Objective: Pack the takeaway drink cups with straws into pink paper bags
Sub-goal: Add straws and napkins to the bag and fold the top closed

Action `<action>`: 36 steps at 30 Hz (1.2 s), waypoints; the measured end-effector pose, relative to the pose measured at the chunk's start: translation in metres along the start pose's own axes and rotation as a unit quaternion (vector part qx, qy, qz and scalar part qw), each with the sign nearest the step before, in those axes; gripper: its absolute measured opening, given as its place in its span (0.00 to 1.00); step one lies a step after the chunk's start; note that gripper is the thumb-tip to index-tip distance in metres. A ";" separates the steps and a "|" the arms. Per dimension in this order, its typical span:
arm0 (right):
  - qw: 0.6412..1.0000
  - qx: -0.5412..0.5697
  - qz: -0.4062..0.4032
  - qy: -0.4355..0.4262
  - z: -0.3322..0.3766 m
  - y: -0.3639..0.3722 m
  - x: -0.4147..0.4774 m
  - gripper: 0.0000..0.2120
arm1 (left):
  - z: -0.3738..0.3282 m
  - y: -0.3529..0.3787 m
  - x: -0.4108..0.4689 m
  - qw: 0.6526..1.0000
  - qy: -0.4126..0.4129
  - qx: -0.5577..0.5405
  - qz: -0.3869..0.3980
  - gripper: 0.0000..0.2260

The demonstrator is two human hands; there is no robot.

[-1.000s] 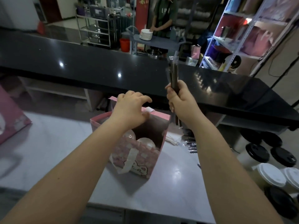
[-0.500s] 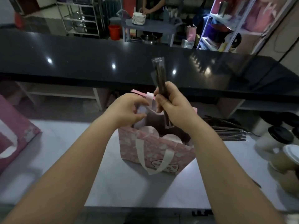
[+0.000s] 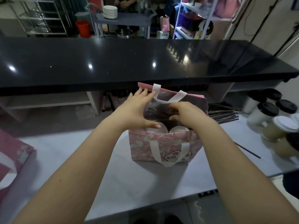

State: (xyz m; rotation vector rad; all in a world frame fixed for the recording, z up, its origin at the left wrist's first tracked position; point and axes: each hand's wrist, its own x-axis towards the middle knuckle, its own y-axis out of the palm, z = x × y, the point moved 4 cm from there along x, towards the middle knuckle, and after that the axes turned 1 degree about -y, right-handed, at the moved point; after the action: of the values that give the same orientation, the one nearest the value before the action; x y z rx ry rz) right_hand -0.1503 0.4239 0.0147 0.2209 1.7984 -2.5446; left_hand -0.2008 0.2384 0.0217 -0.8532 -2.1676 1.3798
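- A pink paper bag with white handles and a cartoon print (image 3: 161, 143) stands upright on the white desk (image 3: 113, 159), with two white-lidded takeaway cups (image 3: 178, 129) inside it.
- The right grip (image 3: 186, 113), over the bag's open top, pinches a bundle of dark wrapped straws (image 3: 160, 113).
- The left grip (image 3: 137, 110) is released, its fingers straight along the bag's left rim.
- More lidded cups (image 3: 265, 113) stand to the right of the bag.

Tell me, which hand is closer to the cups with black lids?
Right. The right hand holds wrapped straws over the pink bag, on the side toward the black-lidded cups. The left hand is at the bag's left side, farther from them.
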 end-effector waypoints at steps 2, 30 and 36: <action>1.000 -0.026 0.002 0.011 0.004 -0.002 0.002 0.19 | -0.003 -0.003 -0.002 0.998 -0.002 0.022 -0.054 0.44; 0.971 0.006 -0.177 0.159 -0.245 -0.083 -0.299 0.12 | -0.359 0.149 0.035 0.982 0.148 0.074 -0.087 0.17; 0.955 0.053 -0.172 0.234 -0.343 -0.046 -0.396 0.14 | -0.459 0.251 0.026 0.977 0.193 0.092 0.013 0.19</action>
State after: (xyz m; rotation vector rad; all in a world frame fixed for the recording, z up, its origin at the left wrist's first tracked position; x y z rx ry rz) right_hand 0.2736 0.7346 -0.0044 0.6124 1.9958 -3.0421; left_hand 0.1422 0.6321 -0.0170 -0.9860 -1.7134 1.2788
